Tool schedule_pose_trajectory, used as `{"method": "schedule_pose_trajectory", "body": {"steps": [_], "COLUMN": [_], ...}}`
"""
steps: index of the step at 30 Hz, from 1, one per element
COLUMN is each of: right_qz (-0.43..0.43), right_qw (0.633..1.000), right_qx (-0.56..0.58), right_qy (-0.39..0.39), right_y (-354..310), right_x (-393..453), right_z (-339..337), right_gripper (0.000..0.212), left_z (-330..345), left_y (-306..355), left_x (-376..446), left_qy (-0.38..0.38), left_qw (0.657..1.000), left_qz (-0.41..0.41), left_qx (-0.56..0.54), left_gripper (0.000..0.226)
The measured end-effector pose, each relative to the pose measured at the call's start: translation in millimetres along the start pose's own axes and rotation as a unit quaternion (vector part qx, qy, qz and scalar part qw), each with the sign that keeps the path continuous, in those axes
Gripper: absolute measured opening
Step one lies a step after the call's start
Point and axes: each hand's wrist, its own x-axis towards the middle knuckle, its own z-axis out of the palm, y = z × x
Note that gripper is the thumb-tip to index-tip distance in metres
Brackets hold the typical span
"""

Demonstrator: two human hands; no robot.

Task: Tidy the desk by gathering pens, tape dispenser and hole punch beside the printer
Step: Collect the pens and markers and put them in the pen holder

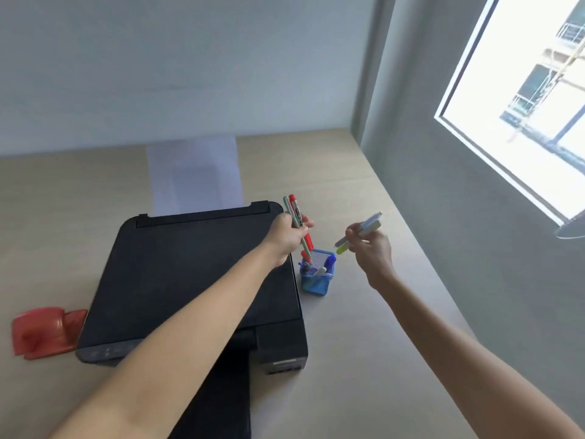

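The left hand [289,236] clasps a red pen [300,221] and a green pen [293,221] above the blue pen holder [316,282], just right of the black printer [190,280]. The right hand [370,250] grips pale markers [361,232]. A red tape dispenser [44,331] sits left of the printer.

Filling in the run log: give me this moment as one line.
left hand: holds red and green pens over blue pen holder | right hand: holds highlighters | holder beside printer | red item left of printer

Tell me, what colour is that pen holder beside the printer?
Blue pen holder, clearest in the head view.
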Motion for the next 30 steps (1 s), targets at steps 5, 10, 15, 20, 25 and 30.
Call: {"method": "schedule_pose_trajectory", "body": {"steps": [5,10,15,20,25,30], "right_qz": [0.022,0.034,-0.003,0.162,0.238,0.223], "right_qw": [0.998,0.989,0.989,0.977,0.950,0.952], "right_qx": [-0.059,-0.106,-0.086,0.024,0.117,0.104], "right_qy": [-0.027,-0.101,-0.120,-0.137,-0.163,-0.184], "right_y": [29,51,63,80,74,58], "right_x": [31,50,52,44,52,74], "right_z": [23,32,32,34,44,54], "right_gripper": [0.015,0.019,0.029,0.056,0.065,0.076], "left_z": [32,41,43,49,51,51], "left_y": [-29,-47,-47,-45,-48,-42], "left_x": [48,66,66,65,72,81], "left_qy": [0.037,0.048,0.067,0.072,0.084,0.118], "left_qw": [0.994,0.988,0.986,0.978,0.937,0.939], "left_qz": [-0.067,-0.066,-0.040,-0.164,-0.332,-0.309], "left_qx": [0.073,0.131,0.148,0.108,-0.067,-0.097], "left_gripper": [0.023,0.014,0.003,0.031,0.069,0.069]}}
